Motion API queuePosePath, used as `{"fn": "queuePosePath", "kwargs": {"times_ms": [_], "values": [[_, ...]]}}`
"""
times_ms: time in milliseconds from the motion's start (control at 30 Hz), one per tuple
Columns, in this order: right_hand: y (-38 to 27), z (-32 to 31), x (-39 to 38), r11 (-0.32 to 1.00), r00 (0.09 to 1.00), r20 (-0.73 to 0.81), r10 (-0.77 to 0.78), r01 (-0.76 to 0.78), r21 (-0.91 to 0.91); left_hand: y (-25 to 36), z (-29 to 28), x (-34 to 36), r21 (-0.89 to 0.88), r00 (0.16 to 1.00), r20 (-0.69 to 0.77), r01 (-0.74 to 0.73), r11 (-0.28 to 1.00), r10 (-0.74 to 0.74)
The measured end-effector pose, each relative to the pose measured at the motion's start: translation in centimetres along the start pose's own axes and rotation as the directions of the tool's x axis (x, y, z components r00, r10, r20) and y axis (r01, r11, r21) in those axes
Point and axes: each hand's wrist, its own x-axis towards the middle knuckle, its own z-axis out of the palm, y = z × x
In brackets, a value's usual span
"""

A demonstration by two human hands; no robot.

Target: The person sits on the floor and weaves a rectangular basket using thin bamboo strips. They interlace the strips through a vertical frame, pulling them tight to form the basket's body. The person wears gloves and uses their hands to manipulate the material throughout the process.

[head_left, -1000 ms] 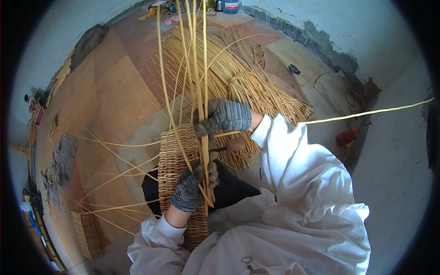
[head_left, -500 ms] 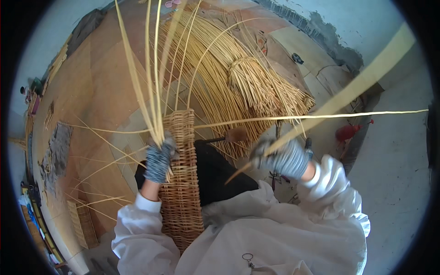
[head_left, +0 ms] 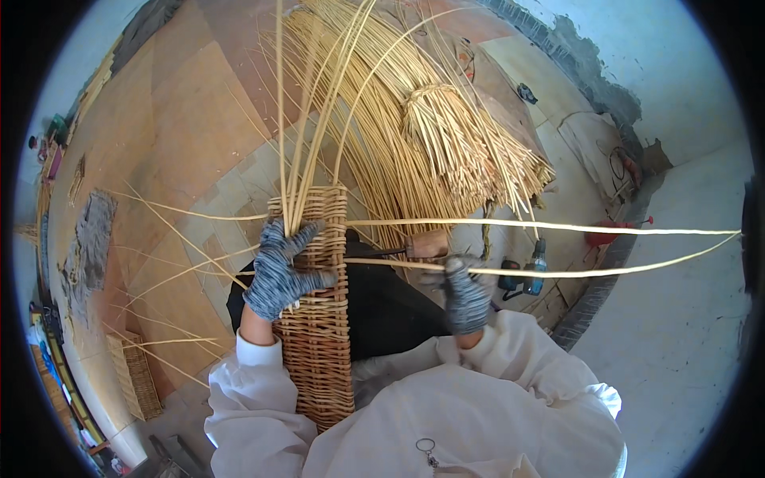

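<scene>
"Wicker (head_left: 315, 358). Where is it sitting?"

"It is lying long and thin, near the middle, just beside the black cloth (head_left: 390, 307). Thin sticks (head_left: 280, 119) are poking past its far end."

"What are the hands doing?"

"The left hand (head_left: 275, 271) is resting on the wicker, over the low ends of some sticks. Its thumb and pointing finger are spreading apart, but I can't tell if it is gripping."

"And the right hand (head_left: 464, 299)?"

"It is looking blurry, right by a long stick (head_left: 574, 274). I can't tell if it is holding on."

"What else is showing?"

"A tool (head_left: 427, 244) with a wooden handle is lying near the right hand. A big bundle (head_left: 454, 143) is resting beyond it, and a drill (head_left: 535, 267) is lying to the right."
</scene>
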Motion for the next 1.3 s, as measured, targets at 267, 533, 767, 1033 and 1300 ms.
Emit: {"fn": "queuePosePath", "kwargs": {"times_ms": [267,533,767,1033,1300], "values": [[-1.6,-0.2,1.7,0.756,0.882,0.462,-0.089,0.362,-0.545,-1.1,0.1,-0.4,-0.145,0.999,0.053,0.004,0.989,0.003],[-0.5,1.8,2.2,0.996,0.898,0.440,0.008,0.033,-0.084,-1.0,0.4,-0.4,-0.171,1.000,0.007,0.028,0.985,-0.027],[-6.7,7.4,5.4,0.891,0.648,0.656,0.387,-0.446,-0.085,-0.4,-0.1,0.4,-0.355,0.990,0.030,0.141,0.924,-0.139],[-8.2,13.1,5.9,0.337,0.500,0.846,0.185,0.777,-0.532,0.1,-0.4,0.5,-0.320,0.988,0.008,0.150,0.936,-0.155],[-1.4,-2.1,9.2,0.549,0.274,0.682,0.678,0.428,-0.718,-0.7,0.0,0.6,-0.179,0.988,0.043,0.156,0.971,-0.151]]}}
